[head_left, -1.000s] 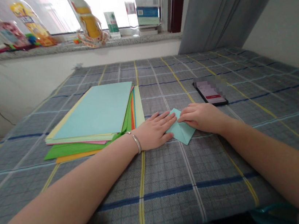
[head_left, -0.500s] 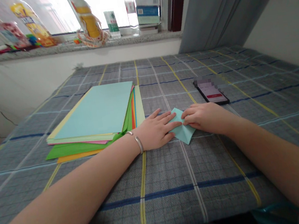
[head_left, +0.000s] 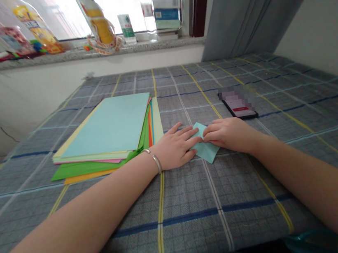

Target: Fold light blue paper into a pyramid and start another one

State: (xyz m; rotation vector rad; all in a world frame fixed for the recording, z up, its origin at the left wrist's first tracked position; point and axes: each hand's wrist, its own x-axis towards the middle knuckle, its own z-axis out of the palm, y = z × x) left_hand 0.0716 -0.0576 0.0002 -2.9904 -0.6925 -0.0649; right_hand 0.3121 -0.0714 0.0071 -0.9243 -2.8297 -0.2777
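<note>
A small folded piece of light blue paper [head_left: 206, 151] lies on the checked cloth in the middle of the view. My left hand [head_left: 176, 146] rests flat on its left part, fingers stretched out and pressing it down; a silver bangle sits on that wrist. My right hand [head_left: 229, 135] covers the paper's right part, with fingers curled and the fingertips pressed on the fold where they meet the left fingertips. Most of the paper's upper half is hidden under both hands.
A stack of coloured paper sheets [head_left: 107, 130], light blue on top, lies left of my hands. A phone [head_left: 241, 106] lies just beyond my right hand. The windowsill [head_left: 84, 52] at the back holds bottles, boxes and packets. A grey curtain [head_left: 253, 7] hangs at the right.
My right hand has slid a little to the left along the fold, so its fingertips now touch those of the left hand. The paper shows slightly less.
</note>
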